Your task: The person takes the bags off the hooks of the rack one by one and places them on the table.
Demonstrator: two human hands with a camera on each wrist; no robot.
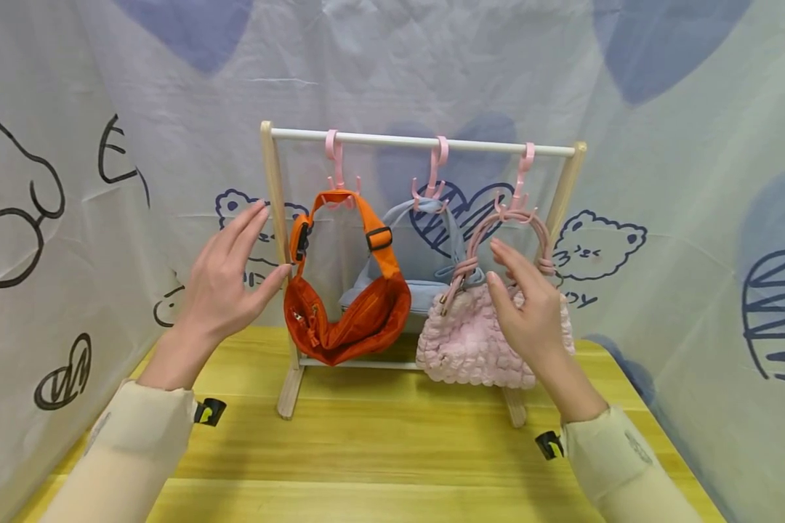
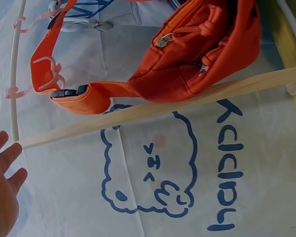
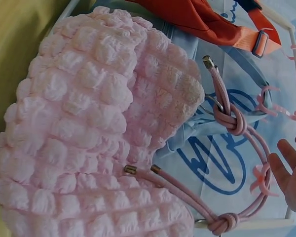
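Two cream sleeves come up from the bottom corners of the head view, with the yellow table (image 1: 379,450) between them. At centre left the left hand (image 1: 225,280) is raised with its fingers straight and spread, holding nothing; its thumb lies just beside the left post of the small wooden rack (image 1: 276,211), though I cannot tell if it touches. Right of that post, the orange bag (image 1: 349,316) hangs by its strap from the first pink hook (image 1: 333,163) on the white rail; the left wrist view shows its zip and buckle close up. Behind it, in the middle of the frame, a light blue bag (image 1: 425,287) hangs from the second hook. Further right the pink puffy bag (image 1: 467,341) hangs by its knotted cord handle from the third hook, low over the table. The right hand (image 1: 526,312) is held in front of this bag, fingers relaxed and apart, gripping nothing. A white sheet (image 1: 680,181) printed with blue hearts and bears fills the background.
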